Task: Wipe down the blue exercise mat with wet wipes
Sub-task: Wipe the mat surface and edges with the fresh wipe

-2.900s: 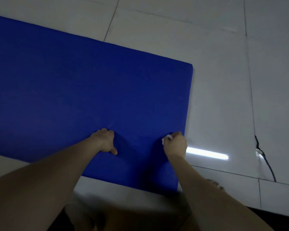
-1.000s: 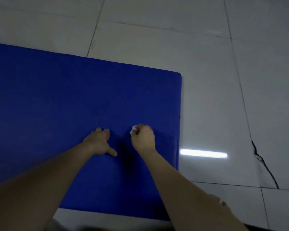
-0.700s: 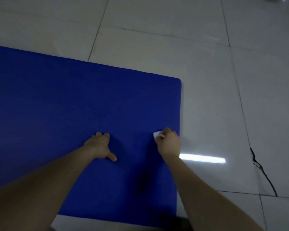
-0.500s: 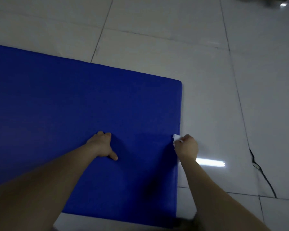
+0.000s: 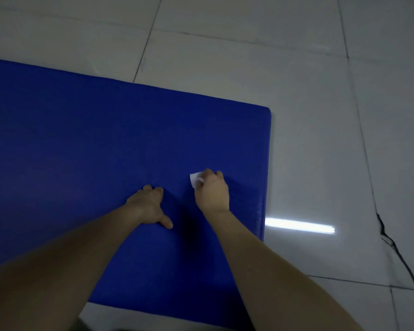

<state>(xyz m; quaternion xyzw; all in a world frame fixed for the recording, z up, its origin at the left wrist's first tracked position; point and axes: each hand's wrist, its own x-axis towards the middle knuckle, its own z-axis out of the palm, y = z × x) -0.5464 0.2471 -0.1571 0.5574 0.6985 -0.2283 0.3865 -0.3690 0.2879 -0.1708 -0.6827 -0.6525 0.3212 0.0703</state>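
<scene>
On the pale tiled floor point(image 5: 308, 111) lies the blue exercise mat point(image 5: 101, 144); we brace our left hand point(image 5: 148, 206) on it, curled into a fist and holding nothing, while beside it our right hand point(image 5: 213, 193) clutches a small white wet wipe point(image 5: 194, 179) against the mat.

Floor point(image 5: 225, 56): pale grey tiles, dark grout lines, dimly lit. Bright strip-light reflection point(image 5: 299, 226) at right. Thin dark line point(image 5: 392, 244) beyond it, cable or crack undetermined.

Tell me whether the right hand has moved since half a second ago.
Yes. The right hand, gripping the wipe, slid left from the right edge of the mat toward the left hand.
</scene>
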